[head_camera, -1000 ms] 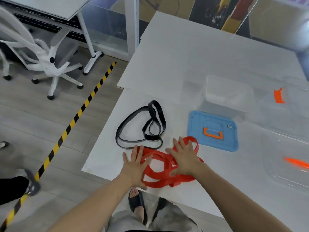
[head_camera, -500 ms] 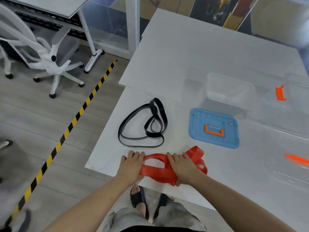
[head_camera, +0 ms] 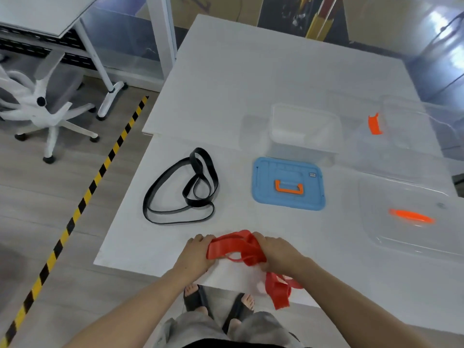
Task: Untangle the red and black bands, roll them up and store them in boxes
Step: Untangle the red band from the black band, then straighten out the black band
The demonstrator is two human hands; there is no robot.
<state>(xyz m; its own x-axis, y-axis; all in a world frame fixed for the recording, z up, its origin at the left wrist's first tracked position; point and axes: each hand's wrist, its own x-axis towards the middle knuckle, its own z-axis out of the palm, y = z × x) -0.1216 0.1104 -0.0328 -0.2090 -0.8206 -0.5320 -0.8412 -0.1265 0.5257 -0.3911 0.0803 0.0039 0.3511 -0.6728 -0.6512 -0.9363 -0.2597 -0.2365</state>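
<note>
The red band (head_camera: 236, 248) is bunched between my hands near the table's front edge, and a loose end (head_camera: 278, 291) trails under my right wrist over the edge. My left hand (head_camera: 198, 252) grips its left side and my right hand (head_camera: 275, 252) grips its right side. The black band (head_camera: 180, 190) lies apart in loose twisted loops on the table, farther left. A clear open box (head_camera: 305, 129) stands behind a blue lid (head_camera: 288, 183) with an orange handle.
A second clear box (head_camera: 411, 131) with an orange latch sits at the back right, and a clear lid (head_camera: 411, 217) with an orange handle lies on the right. A white chair (head_camera: 42, 109) and yellow-black floor tape (head_camera: 80, 204) are to the left of the table.
My hands went from lying flat on the spread red band to gripping it. They pulled it toward the front edge and gathered it into a tighter bunch, with one end now hanging off.
</note>
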